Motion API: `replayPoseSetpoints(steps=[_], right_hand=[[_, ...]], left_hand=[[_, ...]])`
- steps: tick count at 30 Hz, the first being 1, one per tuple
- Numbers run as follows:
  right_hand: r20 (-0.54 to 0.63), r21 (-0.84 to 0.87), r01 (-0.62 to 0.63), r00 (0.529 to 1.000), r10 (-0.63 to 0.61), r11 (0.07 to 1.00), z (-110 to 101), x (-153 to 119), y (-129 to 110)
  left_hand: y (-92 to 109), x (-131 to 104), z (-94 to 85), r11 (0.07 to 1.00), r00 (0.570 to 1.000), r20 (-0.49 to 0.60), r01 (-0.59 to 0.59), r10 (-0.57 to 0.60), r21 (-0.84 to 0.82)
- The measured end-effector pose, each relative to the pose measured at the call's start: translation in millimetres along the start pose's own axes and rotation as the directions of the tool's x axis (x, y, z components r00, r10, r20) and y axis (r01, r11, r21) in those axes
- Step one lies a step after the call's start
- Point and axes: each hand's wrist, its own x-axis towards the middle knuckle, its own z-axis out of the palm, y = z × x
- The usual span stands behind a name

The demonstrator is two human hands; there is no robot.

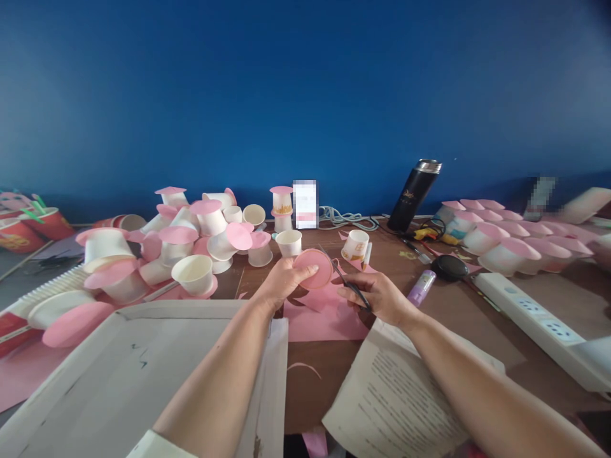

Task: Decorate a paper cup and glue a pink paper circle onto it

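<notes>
Near the middle of the table, my left hand (285, 278) grips a round pink paper disc (314, 268), thumb on top of its face. My right hand (377, 294) is closed around the handles of black scissors (356, 289). Their blades point up and left, beside the right edge of the disc. Below both hands lies a cut pink paper sheet (324, 323). A white paper cup (289, 243) stands just behind the disc, and a printed cup (358, 245) stands behind my right hand.
Cups with pink discs (176, 235) crowd the left; more (506, 242) stand at right. A white box lid (119, 375) and printed papers (401, 394) lie in front. A black flask (414, 196), purple tube (422, 287) and power strip (539, 324) are to the right.
</notes>
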Motion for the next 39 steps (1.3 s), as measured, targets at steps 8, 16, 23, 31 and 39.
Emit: replayPoseSetpoints(steps=[8,16,23,31,39], right_hand=[[-0.001,-0.027,0.016,1.000,-0.016,1.000,0,0,0],[-0.002,-0.003,0.019,1.000,-0.019,1.000,1,1,1],[-0.011,-0.047,0.015,1.000,-0.016,0.999,0,1,1],[-0.009,-0.066,0.034,0.999,-0.035,0.997,-1,1,1],[-0.106,0.035,0.014,0.994,-0.010,0.999,2,5,0]], left_hand=[[3,-1,1.1,1.000,1.000,0.014,0.006,-0.006,-0.023],[7,-2,2.7,0.999,1.000,-0.003,0.029,-0.029,-0.017],[8,-2,3.7,0.998,1.000,-0.004,0.028,-0.028,-0.050],[7,-2,3.8,0.997,0.999,-0.020,0.037,-0.038,-0.062],[-9,9,-0.4,0.965,0.968,-0.246,-0.012,-0.055,-0.263]])
